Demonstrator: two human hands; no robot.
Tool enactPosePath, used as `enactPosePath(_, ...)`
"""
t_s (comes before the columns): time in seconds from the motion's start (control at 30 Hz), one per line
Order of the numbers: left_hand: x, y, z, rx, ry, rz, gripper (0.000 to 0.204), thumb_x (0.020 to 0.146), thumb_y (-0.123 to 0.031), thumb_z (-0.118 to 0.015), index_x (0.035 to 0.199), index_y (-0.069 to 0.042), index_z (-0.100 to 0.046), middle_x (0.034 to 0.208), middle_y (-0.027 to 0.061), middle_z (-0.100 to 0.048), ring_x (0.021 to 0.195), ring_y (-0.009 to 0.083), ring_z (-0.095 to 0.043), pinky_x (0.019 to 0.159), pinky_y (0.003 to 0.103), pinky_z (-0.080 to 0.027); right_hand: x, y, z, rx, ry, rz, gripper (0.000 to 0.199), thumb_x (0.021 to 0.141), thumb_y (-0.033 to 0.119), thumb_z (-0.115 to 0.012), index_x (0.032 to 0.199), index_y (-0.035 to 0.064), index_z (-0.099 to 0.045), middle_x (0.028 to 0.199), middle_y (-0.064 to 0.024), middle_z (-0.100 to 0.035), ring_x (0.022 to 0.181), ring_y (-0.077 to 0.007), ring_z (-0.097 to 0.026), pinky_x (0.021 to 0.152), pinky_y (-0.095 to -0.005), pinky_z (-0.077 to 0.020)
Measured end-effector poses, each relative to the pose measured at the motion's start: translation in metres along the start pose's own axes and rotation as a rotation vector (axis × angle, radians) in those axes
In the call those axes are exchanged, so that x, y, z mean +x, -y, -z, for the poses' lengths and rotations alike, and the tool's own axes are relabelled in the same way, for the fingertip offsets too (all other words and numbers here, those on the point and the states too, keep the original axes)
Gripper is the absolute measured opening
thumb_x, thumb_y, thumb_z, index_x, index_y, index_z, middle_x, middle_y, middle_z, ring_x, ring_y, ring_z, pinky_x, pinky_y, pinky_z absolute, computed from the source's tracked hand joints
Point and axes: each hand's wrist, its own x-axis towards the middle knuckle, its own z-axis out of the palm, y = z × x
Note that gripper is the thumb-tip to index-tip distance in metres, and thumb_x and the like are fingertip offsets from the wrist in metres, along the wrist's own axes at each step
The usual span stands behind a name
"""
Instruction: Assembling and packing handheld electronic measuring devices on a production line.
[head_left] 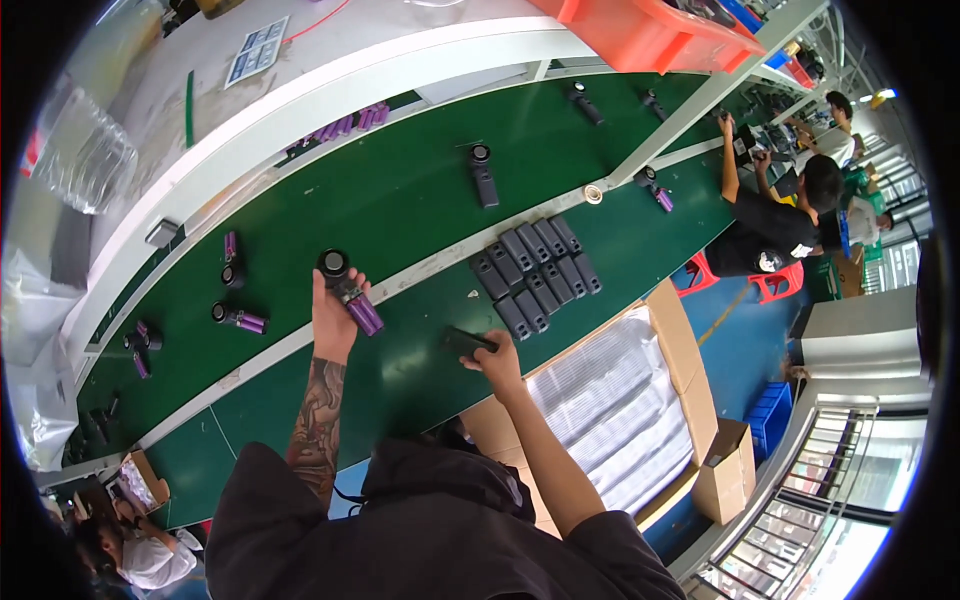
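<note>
left hand (333,312) is closed around a flashlight head with purple battery pack (351,288), lifted just over the green conveyor belt (420,190). right hand (493,352) pinches a dark sleeve (463,341) low on the near belt, beside the row of dark sleeves (535,272). my read: line up the sleeve mouth with the purple end, slide it straight, keep the pack square so it doesn't snag
</note>
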Motion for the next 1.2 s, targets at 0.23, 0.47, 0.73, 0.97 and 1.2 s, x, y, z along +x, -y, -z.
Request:
enactPosePath(0.23,-0.033,0.06,-0.054,0.088,0.083,0.193,0.036,0.102,-0.023,-0.051,0.127,0.002,-0.051,0.111,0.0134,-0.062,0.102,0.0254,-0.061,0.101,0.042,-0.049,-0.032,0.032,0.01,1.05,0.226,0.167,0.036,0.097,0.008,-0.049,0.132,-0.0014,-0.048,0.113,-0.0158,-0.063,0.099,-0.0219,-0.065,0.078,-0.0289,-0.0514)
enactPosePath(0.47,-0.056,0.087,-0.086,0.068,0.144,0.275,0.036,0.098,-0.016,-0.05,0.129,0.002,-0.05,0.115,0.0141,-0.062,0.107,0.0272,-0.06,0.098,0.042,-0.049,-0.061,0.065,0.025,0.925,0.272,0.291,0.038,0.101,0.016,-0.044,0.134,-0.0028,-0.05,0.116,-0.0165,-0.063,0.097,-0.0198,-0.062,0.079,-0.0281,-0.0497)
enactPosePath(0.73,-0.047,0.095,-0.083,-0.319,0.291,0.5,0.042,0.091,-0.009,-0.053,0.132,-0.002,-0.049,0.126,0.0156,-0.061,0.117,0.0263,-0.057,0.099,0.04,-0.045,-0.071,0.072,0.022,0.795,0.125,0.423,0.038,0.099,0.017,-0.051,0.133,-0.0011,-0.053,0.117,-0.0163,-0.063,0.095,-0.0218,-0.063,0.081,-0.0325,-0.0496)
enactPosePath(0.97,-0.063,0.094,-0.12,-0.027,0.394,0.22,0.044,0.09,-0.011,-0.048,0.134,-0.003,-0.049,0.133,0.0147,-0.057,0.124,0.0285,-0.053,0.105,0.039,-0.04,-0.081,0.078,0.003,-0.375,-0.472,0.901,0.041,0.089,0.01,-0.064,0.13,0.0071,-0.06,0.119,-0.0111,-0.063,0.091,-0.023,-0.065,0.077,-0.0325,-0.0522)
enactPosePath(1.2,-0.069,0.096,-0.126,0.19,0.467,0.142,0.055,0.085,0.001,-0.046,0.139,-0.003,-0.04,0.134,0.0162,-0.056,0.128,0.0279,-0.05,0.11,0.039,-0.037,-0.085,0.076,-0.002,-0.497,-0.567,0.908,0.045,0.085,0.007,-0.069,0.13,0.0097,-0.06,0.115,-0.0105,-0.065,0.086,-0.023,-0.066,0.07,-0.0298,-0.0526)
